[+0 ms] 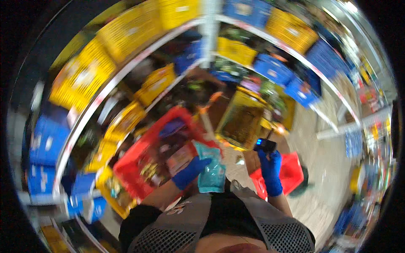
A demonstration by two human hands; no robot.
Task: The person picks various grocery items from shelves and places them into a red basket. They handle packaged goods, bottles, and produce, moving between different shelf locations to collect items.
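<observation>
Blue gloves cover both hands. My left hand [192, 170] grips a teal plastic pouch [212, 170] by its side, close to my chest. The pouch hangs at the edge of a large red plastic crate [133, 167] that holds packets and other goods. In my right hand [271, 169] is a small black handheld device [265, 144] with blue lights, seemingly a scanner. Below that hand lies a bright red crate or bag [291, 169]; its exact kind is unclear. Motion blur hides fine detail.
Shelving with white rails [134, 64] curves around the front and left, loaded with yellow crates [129, 30] and blue crates [273, 69]. A deep yellow crate [242, 118] stands ahead. Pale floor [326, 170] shows at the right, with more stocked shelves [373, 170] beyond.
</observation>
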